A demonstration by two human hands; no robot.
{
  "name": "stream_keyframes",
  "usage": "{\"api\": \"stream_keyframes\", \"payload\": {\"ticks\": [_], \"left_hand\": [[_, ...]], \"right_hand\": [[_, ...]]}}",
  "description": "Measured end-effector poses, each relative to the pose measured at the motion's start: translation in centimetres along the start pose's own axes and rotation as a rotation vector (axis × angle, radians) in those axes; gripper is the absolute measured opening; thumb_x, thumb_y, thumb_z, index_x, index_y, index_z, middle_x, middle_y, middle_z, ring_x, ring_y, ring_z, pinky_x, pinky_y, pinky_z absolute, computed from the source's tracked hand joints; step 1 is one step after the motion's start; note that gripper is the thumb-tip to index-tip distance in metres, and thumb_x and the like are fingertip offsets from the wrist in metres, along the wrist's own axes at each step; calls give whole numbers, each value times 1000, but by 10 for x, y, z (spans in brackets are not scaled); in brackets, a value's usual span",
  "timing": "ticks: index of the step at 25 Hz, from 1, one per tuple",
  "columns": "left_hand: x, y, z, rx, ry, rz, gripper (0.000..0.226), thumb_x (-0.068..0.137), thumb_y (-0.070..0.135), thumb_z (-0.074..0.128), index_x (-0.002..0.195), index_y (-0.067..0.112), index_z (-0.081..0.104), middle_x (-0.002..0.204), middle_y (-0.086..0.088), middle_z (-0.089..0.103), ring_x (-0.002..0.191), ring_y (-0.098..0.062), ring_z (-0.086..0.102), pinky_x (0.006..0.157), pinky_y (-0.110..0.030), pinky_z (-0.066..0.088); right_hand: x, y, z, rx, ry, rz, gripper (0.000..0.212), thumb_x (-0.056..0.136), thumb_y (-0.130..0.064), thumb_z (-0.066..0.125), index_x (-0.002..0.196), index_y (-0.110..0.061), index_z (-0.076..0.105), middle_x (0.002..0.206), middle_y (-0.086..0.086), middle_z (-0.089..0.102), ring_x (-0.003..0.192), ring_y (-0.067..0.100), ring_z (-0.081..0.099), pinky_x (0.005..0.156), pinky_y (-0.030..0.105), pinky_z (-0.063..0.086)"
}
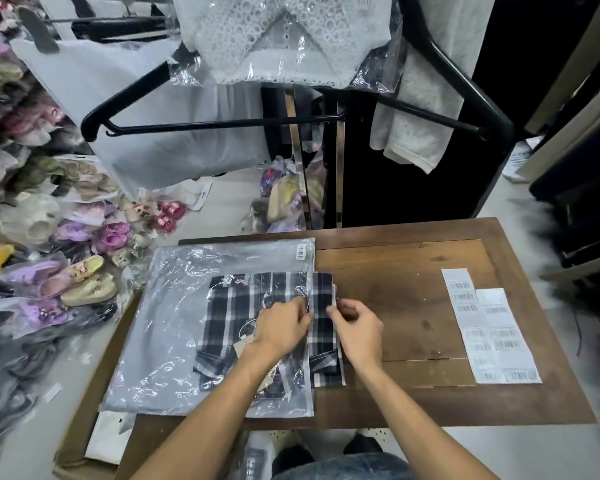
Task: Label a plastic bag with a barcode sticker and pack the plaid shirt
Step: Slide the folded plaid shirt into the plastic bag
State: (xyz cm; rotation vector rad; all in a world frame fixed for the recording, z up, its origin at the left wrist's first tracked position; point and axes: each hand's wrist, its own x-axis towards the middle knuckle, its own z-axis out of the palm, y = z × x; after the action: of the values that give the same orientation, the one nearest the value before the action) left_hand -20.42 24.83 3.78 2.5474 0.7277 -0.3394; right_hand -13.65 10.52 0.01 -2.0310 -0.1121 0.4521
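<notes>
Plaid shirt [253,320], dark with white checks, folded flat, mostly inside plastic bag [174,323], right edge poking out of the bag's open side toward 3 o'clock. Bag clear and crinkled, flat on the left half of the desk [413,299], its left edge overhanging the desk's 9 o'clock rim. Barcode sticker [301,252] stuck at the bag's 1 o'clock corner, small, white, black bars.

Left hand [284,323] resting on the bag over the shirt, fingers pinched closed on the bag's open edge. Right hand [355,323] just at 3 o'clock of it, beside the shirt's exposed strip, thumb and forefinger pinched closed; whether on the bag's film or the shirt's edge, cannot tell. Hands near, not touching.

Paper tag [243,341] on the shirt, just at 9 o'clock of the left wrist, seen through the plastic.

Label sheets [489,327], two white strips of barcodes, partly overlapping, at the desk's 3 o'clock side, well apart from the bag.

Cardboard box [84,441] on the floor at 7 o'clock of the desk. Heap of bagged shoes [84,278] along 9 to 10 o'clock. Black hangers [222,124] and a bagged white lace garment [278,39] hanging at 12 o'clock, above and beyond the desk.
</notes>
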Motion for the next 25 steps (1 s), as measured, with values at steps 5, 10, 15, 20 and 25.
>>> {"api": "stream_keyframes", "payload": {"ticks": [5, 10, 15, 20, 25], "left_hand": [[0, -8, 0, -160, -22, -29, 25, 96, 42, 65, 88, 19, 60, 66, 5, 65, 70, -23, 68, 73, -38, 56], [-12, -11, 0, -272, 23, -61, 14, 95, 28, 70, 100, 15, 71, 77, 7, 71, 73, -10, 69, 79, -29, 58], [-21, -9, 4, -352, 30, -128, 22, 87, 18, 70, 109, 17, 72, 91, 1, 78, 84, -12, 73, 83, -31, 60], [-23, -9, 4, -387, 20, -73, 26, 86, 11, 68, 110, 14, 76, 94, 0, 79, 82, -9, 74, 79, -25, 59], [-27, -9, 3, -447, 57, -90, 26, 86, 7, 69, 109, 14, 78, 95, -1, 79, 83, -6, 72, 83, -17, 55]], "right_hand": [[-1, 10, 16, 83, -354, -10, 22, 91, -6, 70, 108, -19, 76, 95, -2, 78, 87, 7, 72, 80, 27, 61], [0, 2, 3, 708, -499, 448, 38, 104, -39, 47, 135, -17, 52, 125, 15, 67, 114, 26, 68, 99, 44, 54], [13, 5, 8, 981, -754, 751, 88, 90, -80, 26, 152, -17, 35, 148, 23, 49, 129, 36, 57, 110, 54, 41], [13, -24, 30, 969, -880, 809, 101, 85, -85, 11, 125, -7, 60, 94, 13, 75, 78, 25, 73, 68, 35, 54], [0, -25, 56, 907, -804, 881, 85, 88, -82, 26, 95, -10, 71, 82, 11, 74, 73, 27, 74, 57, 33, 59]]}}
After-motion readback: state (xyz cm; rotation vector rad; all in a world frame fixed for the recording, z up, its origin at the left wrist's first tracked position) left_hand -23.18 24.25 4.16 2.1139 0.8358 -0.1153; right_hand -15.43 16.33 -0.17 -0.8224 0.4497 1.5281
